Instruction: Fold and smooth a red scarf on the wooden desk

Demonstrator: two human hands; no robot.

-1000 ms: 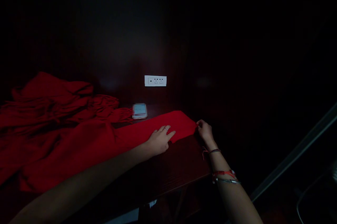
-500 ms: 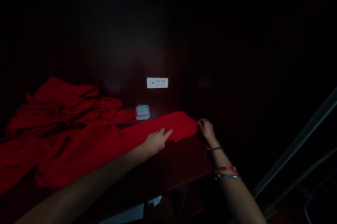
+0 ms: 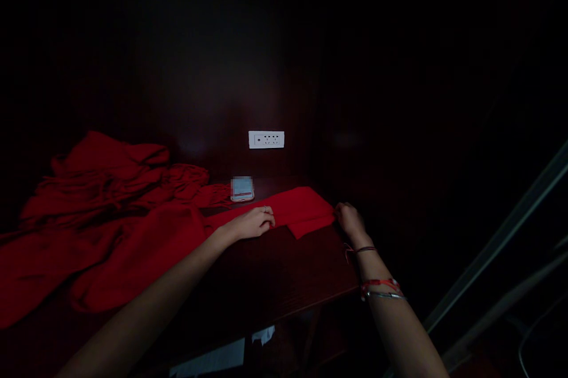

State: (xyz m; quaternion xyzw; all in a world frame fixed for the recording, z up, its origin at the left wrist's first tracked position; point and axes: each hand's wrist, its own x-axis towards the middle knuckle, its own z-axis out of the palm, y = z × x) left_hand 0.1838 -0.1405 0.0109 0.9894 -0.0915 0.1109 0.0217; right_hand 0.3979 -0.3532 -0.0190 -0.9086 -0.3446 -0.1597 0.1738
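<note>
A long strip of red cloth lies folded across the dark wooden table. Its right end is pinched in my right hand, with the fingers closed at the tip. My left hand has its fingers curled over the strip's near edge, gripping it about midway along. Between the two hands, a flap of the cloth hangs slightly out of line toward me. Leftward the strip runs into a wider, loosely spread part of red cloth.
Behind on the left is a crumpled heap of red cloth with fringes. A phone with a blurred screen lies near the wall, below a white power socket. White paper shows below the tabletop. A pale bar slants at right.
My left hand has drawn back to the left, and its outstretched index finger has curled in. The flap between the hands is more exposed. My right hand keeps its hold on the end.
</note>
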